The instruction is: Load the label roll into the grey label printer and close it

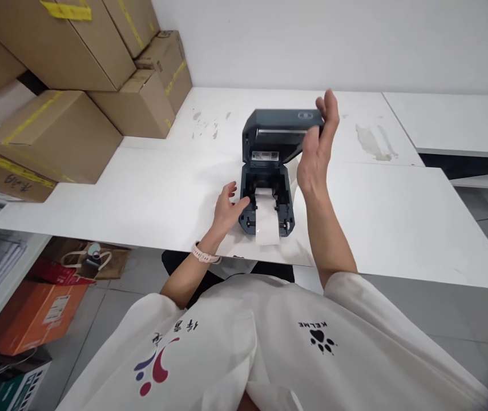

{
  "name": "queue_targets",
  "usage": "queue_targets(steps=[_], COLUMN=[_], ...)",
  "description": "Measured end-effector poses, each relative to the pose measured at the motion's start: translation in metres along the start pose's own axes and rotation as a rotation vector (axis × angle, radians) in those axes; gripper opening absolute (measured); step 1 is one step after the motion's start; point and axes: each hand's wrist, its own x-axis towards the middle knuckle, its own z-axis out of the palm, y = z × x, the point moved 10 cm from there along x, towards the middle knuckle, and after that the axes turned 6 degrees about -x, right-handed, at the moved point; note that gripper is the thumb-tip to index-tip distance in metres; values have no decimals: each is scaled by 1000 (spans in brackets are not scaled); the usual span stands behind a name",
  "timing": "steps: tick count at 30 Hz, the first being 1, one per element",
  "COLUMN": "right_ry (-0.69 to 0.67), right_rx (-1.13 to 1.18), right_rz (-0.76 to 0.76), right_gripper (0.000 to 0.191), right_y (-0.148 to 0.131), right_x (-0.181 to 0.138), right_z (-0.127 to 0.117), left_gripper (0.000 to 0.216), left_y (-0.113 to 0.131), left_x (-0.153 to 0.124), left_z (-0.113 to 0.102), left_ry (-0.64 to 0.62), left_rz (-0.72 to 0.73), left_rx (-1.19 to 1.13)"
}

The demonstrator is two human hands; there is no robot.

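- Printer [269, 174]: being supported on the white table [175, 182].
- Lid [286, 121]: being held raised by the right hand [318, 154], its edge being pinched between thumb and fingers; not yet being shut.
- Paper strip [266, 220]: being draped over the front edge; laying-in judged done.
- Left hand [226, 211]: being held fingers-wide at the left wall, nothing being gripped.

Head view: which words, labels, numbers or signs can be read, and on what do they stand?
"KELME", upside down beside a paw sign: white shirt.
Shirt's other characters: cannot read surely.
Sign on printer lid, and inner label: too small.
Handwriting on lower-left cardboard box: unclear.
Orange box, paper label: too small.
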Motion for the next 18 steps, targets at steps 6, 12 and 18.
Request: queue_targets(steps=[6, 12, 18], right_ry=[14, -447, -1095], right_rx=[-124, -277, -528], right_rz=[-19, -126, -180], right_gripper=[68, 45, 30], right_y=[9, -4, 13], right_x=[45, -10, -84], right_z=[-3, 41, 125], left_gripper=[79, 72, 76], left_y=[1, 7, 8], left_x=[26, 30, 31], left_z=[28, 27, 22], left_ry=[-64, -15, 16], left_rz=[-14, 32, 75], left_rx=[159, 222, 286])
